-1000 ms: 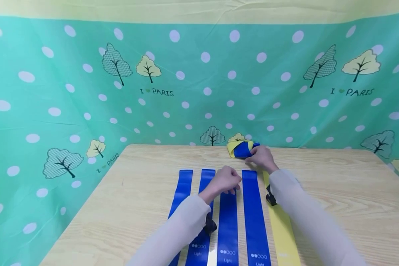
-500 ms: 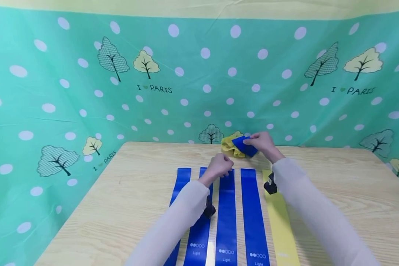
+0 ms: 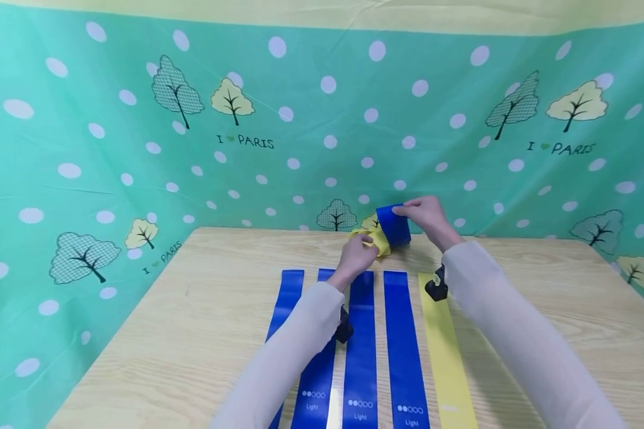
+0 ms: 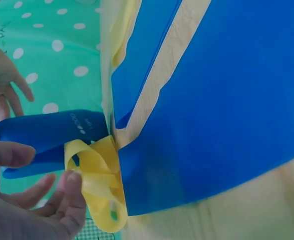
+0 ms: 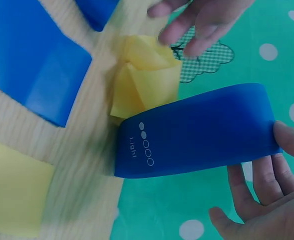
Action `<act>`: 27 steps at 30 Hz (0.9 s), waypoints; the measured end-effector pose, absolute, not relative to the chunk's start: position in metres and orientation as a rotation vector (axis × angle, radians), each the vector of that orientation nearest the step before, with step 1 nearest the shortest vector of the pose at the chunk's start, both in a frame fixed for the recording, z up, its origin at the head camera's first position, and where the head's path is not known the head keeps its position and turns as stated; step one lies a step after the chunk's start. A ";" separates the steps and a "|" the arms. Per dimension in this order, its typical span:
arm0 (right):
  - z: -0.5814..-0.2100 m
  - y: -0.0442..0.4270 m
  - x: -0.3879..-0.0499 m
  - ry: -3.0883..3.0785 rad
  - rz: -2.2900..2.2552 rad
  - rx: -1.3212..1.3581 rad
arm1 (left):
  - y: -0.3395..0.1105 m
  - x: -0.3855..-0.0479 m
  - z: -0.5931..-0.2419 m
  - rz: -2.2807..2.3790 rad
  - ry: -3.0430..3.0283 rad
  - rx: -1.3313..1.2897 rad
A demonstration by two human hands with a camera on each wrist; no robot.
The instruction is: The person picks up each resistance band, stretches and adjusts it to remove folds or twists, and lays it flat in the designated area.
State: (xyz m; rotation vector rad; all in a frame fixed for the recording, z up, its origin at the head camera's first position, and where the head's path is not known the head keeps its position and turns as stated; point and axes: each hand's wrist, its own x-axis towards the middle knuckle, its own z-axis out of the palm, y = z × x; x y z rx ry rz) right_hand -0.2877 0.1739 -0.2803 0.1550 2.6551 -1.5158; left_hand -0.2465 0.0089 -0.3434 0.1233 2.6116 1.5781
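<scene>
My right hand (image 3: 428, 214) pinches a blue resistance band (image 5: 196, 135) by its upper end, thumb on one side and fingers on the other. The band hangs as a flattened loop at the table's far edge, with "Light" and a row of circles printed on it. Against it lies a crumpled yellow resistance band (image 4: 99, 180), loosely looped. My left hand (image 3: 356, 255) hovers by the yellow band with thumb and fingers spread apart. In the right wrist view its fingertips (image 5: 172, 34) look clear of the yellow band.
Several flat blue bands (image 3: 405, 339) lie in a row on the wooden table (image 3: 182, 310), running toward me. A flat yellow band (image 3: 451, 357) lies at the right of that row. A green dotted cloth (image 3: 279, 179) hangs behind the table.
My right hand has lifted the blue band up and away from the crumpled yellow one, opening it out. My left hand has moved forward from above the flat bands to the yellow band, its fingers uncurling.
</scene>
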 end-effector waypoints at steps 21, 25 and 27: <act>-0.262 0.167 -0.288 2.326 -1.875 0.265 | 0.031 -0.257 -0.350 1.824 2.434 0.274; -0.265 0.171 -0.289 2.314 -1.891 0.272 | 0.034 -0.249 -0.352 1.839 2.408 0.302; -0.267 0.174 -0.289 2.304 -1.897 0.270 | 0.036 -0.244 -0.353 1.854 2.374 0.297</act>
